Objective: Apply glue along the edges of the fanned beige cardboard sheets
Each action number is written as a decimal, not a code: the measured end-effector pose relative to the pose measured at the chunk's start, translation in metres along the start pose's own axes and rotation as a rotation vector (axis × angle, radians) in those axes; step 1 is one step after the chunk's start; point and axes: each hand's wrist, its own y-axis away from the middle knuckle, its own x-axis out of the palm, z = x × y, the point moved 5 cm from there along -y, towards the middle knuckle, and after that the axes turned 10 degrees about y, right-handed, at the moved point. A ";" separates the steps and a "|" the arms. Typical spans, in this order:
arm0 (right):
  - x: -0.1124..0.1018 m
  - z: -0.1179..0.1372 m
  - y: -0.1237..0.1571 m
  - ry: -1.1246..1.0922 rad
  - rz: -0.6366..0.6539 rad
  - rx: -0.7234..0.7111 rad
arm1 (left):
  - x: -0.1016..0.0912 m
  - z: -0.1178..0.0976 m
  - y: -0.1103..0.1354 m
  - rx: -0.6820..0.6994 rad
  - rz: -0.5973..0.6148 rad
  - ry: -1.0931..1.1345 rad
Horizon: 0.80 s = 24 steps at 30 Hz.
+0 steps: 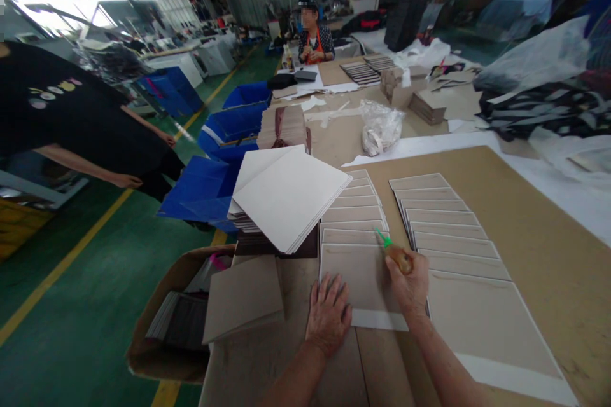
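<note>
My right hand (411, 276) grips a small brown glue bottle (403, 259) with a green nozzle. The nozzle tip points away from me, over the upper edge of the nearest beige board (356, 273) in an overlapping row. My left hand (329, 311) lies flat on the lower left corner of that board, fingers spread. A white strip runs along the board's near edge. To the right, a second row of overlapping beige boards (477, 305) shows thin streaks near the upper edges.
A stack of white sheets (291, 197) stands left of the rows. Loose brown boards (245, 299) lie by the table edge, above a cardboard box (143, 350). Blue bins (198, 184) line the left side. One person (86, 114) stands at left; another (315, 38) sits across the table.
</note>
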 end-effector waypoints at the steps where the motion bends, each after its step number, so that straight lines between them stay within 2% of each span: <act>1: 0.002 -0.001 -0.006 0.009 0.001 -0.014 | 0.000 0.000 0.000 0.000 0.000 0.002; 5: 0.013 -0.003 -0.021 0.076 0.033 -0.046 | 0.002 0.001 0.000 -0.005 0.024 0.004; 13: 0.022 -0.005 -0.022 0.140 0.094 -0.030 | 0.001 0.001 0.000 -0.025 0.029 0.020; 19: 0.032 0.022 -0.022 0.067 0.171 -0.099 | 0.000 0.001 -0.001 -0.026 0.042 0.006; 24: 0.045 0.039 -0.016 0.020 0.225 -0.076 | 0.000 0.000 0.000 -0.015 0.028 -0.012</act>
